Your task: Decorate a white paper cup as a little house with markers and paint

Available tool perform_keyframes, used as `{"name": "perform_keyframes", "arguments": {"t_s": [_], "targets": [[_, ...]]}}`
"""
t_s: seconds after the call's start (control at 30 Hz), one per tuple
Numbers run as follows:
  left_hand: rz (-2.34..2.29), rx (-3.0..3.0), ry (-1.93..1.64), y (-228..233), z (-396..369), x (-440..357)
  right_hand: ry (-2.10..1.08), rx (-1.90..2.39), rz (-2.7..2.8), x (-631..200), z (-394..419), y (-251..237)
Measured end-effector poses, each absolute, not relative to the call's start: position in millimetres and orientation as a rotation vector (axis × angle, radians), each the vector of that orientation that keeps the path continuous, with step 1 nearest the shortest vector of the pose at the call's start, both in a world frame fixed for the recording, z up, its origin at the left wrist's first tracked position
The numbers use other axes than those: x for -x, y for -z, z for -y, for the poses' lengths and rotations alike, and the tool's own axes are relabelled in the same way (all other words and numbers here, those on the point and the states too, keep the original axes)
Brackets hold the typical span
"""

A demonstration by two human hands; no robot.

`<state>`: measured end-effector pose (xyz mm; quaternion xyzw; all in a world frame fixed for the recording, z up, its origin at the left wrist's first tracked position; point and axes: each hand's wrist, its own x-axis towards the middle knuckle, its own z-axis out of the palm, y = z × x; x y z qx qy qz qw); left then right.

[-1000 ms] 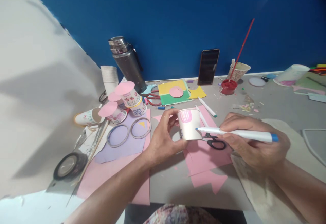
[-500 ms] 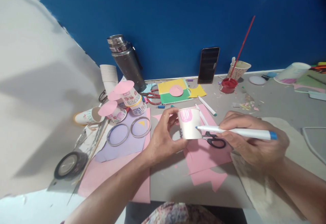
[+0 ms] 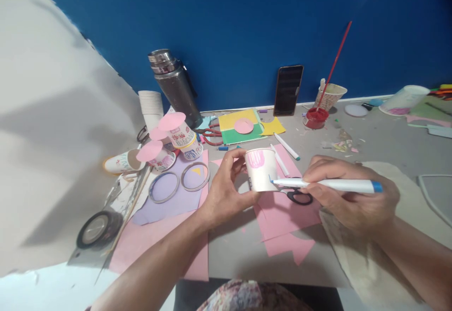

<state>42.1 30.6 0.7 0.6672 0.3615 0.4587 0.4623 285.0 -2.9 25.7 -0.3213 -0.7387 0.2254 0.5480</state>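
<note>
A white paper cup (image 3: 260,172) with a pink coloured patch near its rim is held up over the table. My left hand (image 3: 229,186) grips it from the left, thumb under the base and fingers round the back. My right hand (image 3: 348,193) pinches a white marker (image 3: 335,185) with a blue end cap. Its blue tip touches the lower right side of the cup, beside a short blue stroke. Partly behind the cup and marker, black-handled scissors (image 3: 300,197) lie on pink paper (image 3: 286,219).
Decorated cups with pink paper discs (image 3: 172,121) stand at left, near a metal flask (image 3: 176,89) and stacked white cups (image 3: 150,108). Tape rings (image 3: 164,187) lie on purple paper. A phone (image 3: 288,90) leans on the blue wall, left of a red paint pot (image 3: 316,118).
The marker tip has moved slightly down and left on the cup, and a short blue line now shows there. My left hand still holds the cup, barely shifted.
</note>
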Motion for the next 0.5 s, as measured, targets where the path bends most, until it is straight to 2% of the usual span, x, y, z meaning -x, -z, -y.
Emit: {"name": "perform_keyframes", "arguments": {"t_s": [0.5], "targets": [[-0.874, -1.63, -1.116, 0.5, -30.2, -41.1, -0.553, 0.756, 1.657, -283.7, 6.0, -22.0]]}}
